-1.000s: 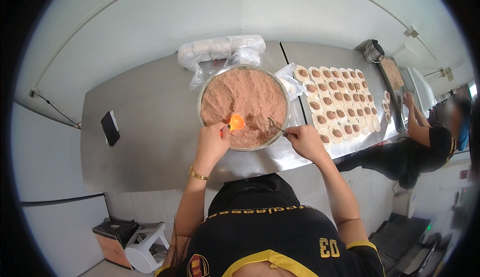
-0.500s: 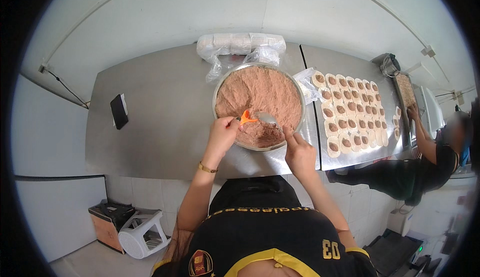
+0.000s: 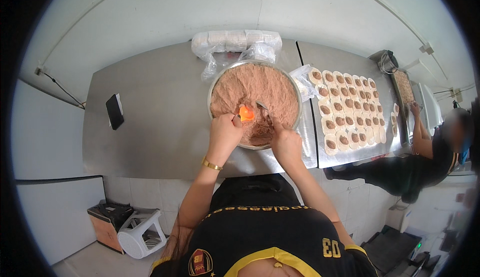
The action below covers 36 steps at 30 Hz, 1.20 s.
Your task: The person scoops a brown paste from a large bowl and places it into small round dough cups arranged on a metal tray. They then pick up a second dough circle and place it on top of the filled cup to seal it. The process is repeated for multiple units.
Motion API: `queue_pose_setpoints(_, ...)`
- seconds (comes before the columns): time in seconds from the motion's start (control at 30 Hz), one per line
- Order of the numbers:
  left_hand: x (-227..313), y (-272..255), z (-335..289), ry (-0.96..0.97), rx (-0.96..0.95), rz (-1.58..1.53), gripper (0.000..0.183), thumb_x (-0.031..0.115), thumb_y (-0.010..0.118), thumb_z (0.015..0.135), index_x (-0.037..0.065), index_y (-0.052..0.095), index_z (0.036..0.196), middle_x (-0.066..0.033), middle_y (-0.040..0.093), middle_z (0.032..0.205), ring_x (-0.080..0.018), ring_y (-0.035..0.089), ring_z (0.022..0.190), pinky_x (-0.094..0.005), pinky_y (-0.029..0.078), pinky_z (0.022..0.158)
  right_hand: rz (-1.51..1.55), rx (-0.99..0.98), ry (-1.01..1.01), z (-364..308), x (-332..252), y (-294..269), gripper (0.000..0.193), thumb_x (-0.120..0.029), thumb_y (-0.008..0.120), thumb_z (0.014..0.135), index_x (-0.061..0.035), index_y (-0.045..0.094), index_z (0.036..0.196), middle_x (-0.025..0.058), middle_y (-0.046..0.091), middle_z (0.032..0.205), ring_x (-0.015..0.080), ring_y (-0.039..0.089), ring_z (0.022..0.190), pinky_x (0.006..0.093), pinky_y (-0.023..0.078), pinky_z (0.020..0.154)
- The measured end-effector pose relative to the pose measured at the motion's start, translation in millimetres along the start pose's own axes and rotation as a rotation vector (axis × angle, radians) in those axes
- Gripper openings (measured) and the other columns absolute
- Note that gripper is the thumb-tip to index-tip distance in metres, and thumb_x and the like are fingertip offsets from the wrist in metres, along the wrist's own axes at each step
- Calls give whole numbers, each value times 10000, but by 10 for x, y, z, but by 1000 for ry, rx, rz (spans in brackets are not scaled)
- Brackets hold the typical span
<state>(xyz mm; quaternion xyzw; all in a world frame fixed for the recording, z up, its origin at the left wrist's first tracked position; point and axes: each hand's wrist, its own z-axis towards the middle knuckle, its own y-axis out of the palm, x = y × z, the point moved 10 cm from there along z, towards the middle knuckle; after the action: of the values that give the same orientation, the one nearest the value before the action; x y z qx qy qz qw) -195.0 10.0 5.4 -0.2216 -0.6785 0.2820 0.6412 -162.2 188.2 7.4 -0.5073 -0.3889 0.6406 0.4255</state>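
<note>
A wide metal bowl (image 3: pixel 300 108) on the steel table is heaped with pinkish-brown minced filling (image 3: pixel 260 84). My left hand (image 3: pixel 226 133) is closed on the handle of a small orange scoop (image 3: pixel 246 113), held over the filling at the bowl's near left. My right hand (image 3: pixel 287 147) grips a metal spoon (image 3: pixel 262 105), its bowl end beside the scoop at a small gap. A hollow is dug in the filling under both tools. Whether the scoop holds filling I cannot make out.
Right of the bowl, rows of pale round wrappers (image 3: pixel 343 139) carry dabs of filling. Plastic-wrapped wrapper stacks (image 3: pixel 235 41) lie behind the bowl. A dark phone (image 3: pixel 115 112) rests at left. A co-worker (image 3: pixel 440 149) reaches to a tray (image 3: pixel 403 88) at far right. A stool (image 3: pixel 141 236) stands below.
My right hand has moved left with the spoon, which has turned and come closer to the orange scoop. The scoop has tilted so its inside shows more.
</note>
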Motion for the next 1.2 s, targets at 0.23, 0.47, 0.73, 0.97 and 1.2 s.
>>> queue_pose_setpoints(0.23, -315, 127, 103, -133, -138, -194, 252, 179, 529, 818, -22, 643, 716, -178, 602, 612, -283, 616, 575, -380, 460, 561, -58, -37, -102, -227, -147, -38, 444, -15, 519, 727, -79, 571, 1164, 108, 590, 764, 297, 608, 541, 399, 484, 472)
queue_pose_setpoints(0.47, -338, 144, 60, -135, -139, -282, 239, 174, 530, 829, -3, 657, 731, -132, 586, 571, -199, 556, 502, -338, 422, 518, -55, 77, -130, -150, -210, -77, 465, -11, 531, 718, -67, 555, 1179, 93, 572, 746, 273, 604, 530, 379, 484, 463)
queue_pose_setpoints(0.73, -318, 59, 50, -114, -126, -256, 237, 162, 525, 830, 1, 657, 716, -121, 554, 538, -160, 525, 480, -318, 396, 491, -30, 54, -120, -161, -126, -112, 475, -20, 532, 729, -69, 551, 1202, 88, 568, 738, 271, 598, 526, 379, 486, 466)
queue_pose_setpoints(0.97, -438, 136, 63, -125, -173, -337, 239, 158, 524, 833, 4, 651, 702, -86, 529, 510, -133, 493, 467, -306, 376, 475, -49, 56, -147, -169, -158, 8, 504, -18, 526, 744, -80, 522, 1244, 88, 557, 750, 272, 594, 531, 384, 479, 460)
queue_pose_setpoints(1.2, -444, 141, 68, -131, -173, -375, 237, 148, 533, 835, -8, 640, 693, -61, 507, 496, -107, 466, 476, -293, 368, 484, -59, 64, -169, -201, -267, 70, 537, -12, 523, 725, -76, 505, 1258, 88, 562, 759, 268, 605, 556, 386, 480, 465)
